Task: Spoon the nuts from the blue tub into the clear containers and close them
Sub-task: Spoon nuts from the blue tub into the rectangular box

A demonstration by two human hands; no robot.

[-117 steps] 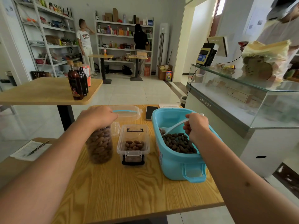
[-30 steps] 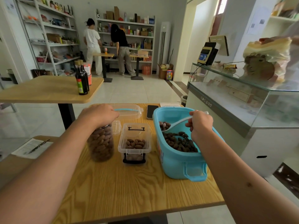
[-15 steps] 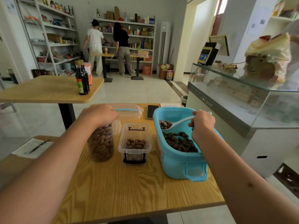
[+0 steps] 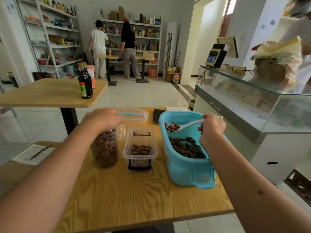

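Over the far end of the glossy sky-blue plastic tub (image 4: 188,167), my right hand (image 4: 212,127) has its fingers curled tight round the handle of a smooth white plastic spoon (image 4: 188,125). The spoon's bowl is heaped with reddish-brown oval nuts and sits level, above the tub's far left corner. Half a second ago it sat a little lower and closer to the dark nuts in the tub (image 4: 186,147); now it has come up slightly, and the hand with it.

My left hand (image 4: 103,119) lies palm down over the mouth of the tall round clear plastic jar (image 4: 105,148), fingers draped round its top, just as in the earlier frames. That jar is packed with pale brown ridged nuts almost to the rim.

Between jar and tub stands the small rectangular clear plastic box with black clips (image 4: 140,148), open, with a shallow layer of nuts on its bottom. A small clear lid (image 4: 121,132) stands just beside the jar, and a larger clear lid with a blue strip (image 4: 134,115) lies behind it. Everything stands on the grained light-wood table (image 4: 134,199), with a black phone (image 4: 158,116) at its far edge.

The two people at the back shelves have shifted slightly.
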